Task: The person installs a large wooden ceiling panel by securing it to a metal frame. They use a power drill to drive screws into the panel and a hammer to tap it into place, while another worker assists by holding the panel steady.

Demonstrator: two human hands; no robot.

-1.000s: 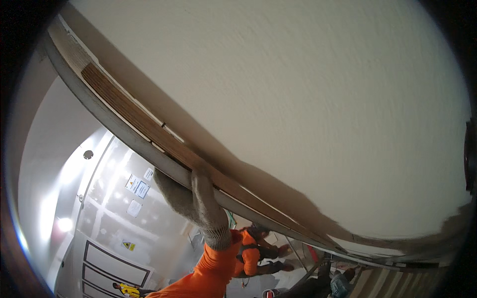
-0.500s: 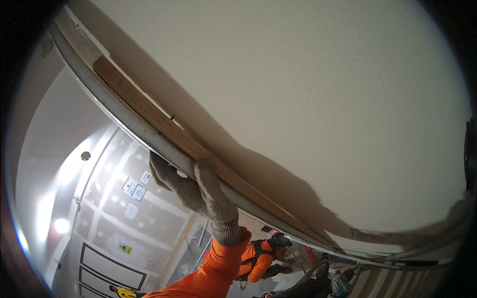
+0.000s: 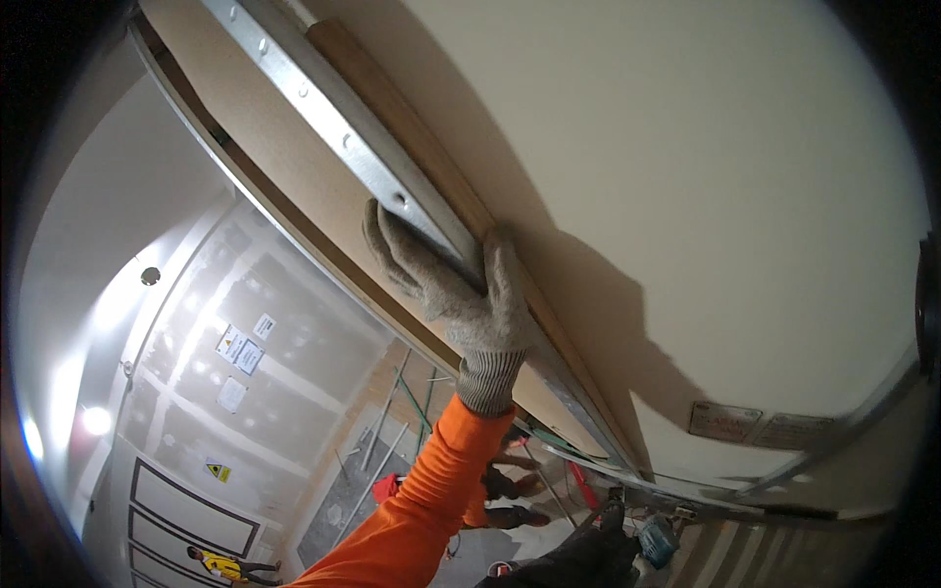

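Observation:
My left hand (image 3: 470, 299), in a grey knitted glove, reaches up from an orange sleeve (image 3: 417, 500). It is closed around a silver metal profile (image 3: 348, 137) with a row of small bumps and a hole along its face. The fingers lie against the profile's left side, and the thumb presses on its right side. A brown wooden strip (image 3: 412, 127) runs along the profile, close to the thumb. Behind both spreads a large cream panel (image 3: 725, 196), with the shadow of the arm across it. My right hand is out of view.
A long curved edge (image 3: 279, 230) runs left of the profile. Below, a person in orange (image 3: 475, 510) is partly hidden by my arm, near rods (image 3: 382, 421) on the floor. Another person in a yellow vest (image 3: 223, 566) is at lower left, by a grey wall (image 3: 284, 323) with posted sheets.
My left hand has moved up and right with the metal profile and wooden strip. A gap now shows between them and the curved edge, exposing a tan surface.

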